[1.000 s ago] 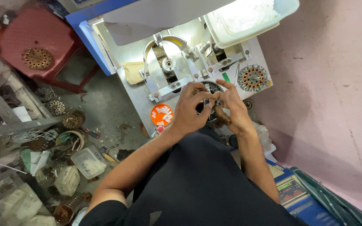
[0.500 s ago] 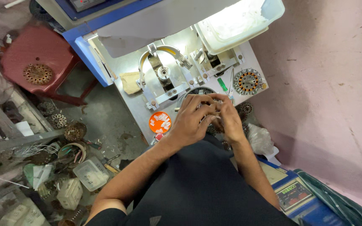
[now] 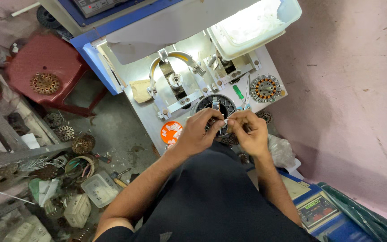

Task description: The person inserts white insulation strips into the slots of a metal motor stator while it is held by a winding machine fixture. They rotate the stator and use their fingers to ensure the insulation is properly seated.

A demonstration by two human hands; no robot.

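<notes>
Strong light falls from above onto my pale metal worktop (image 3: pixel 151 117), and the white plastic tray (image 3: pixel 252 26) at the top is blown out with glare. The cluttered grey floor (image 3: pixel 113 130) on my left sits dimmer. My fingers (image 3: pixel 217 120) look sharp enough; edges bend slightly with wide-angle distortion.

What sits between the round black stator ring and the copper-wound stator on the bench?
Head view: a green-handled screwdriver lies on the white bench between the black stator ring and the copper-wound stator.
</notes>
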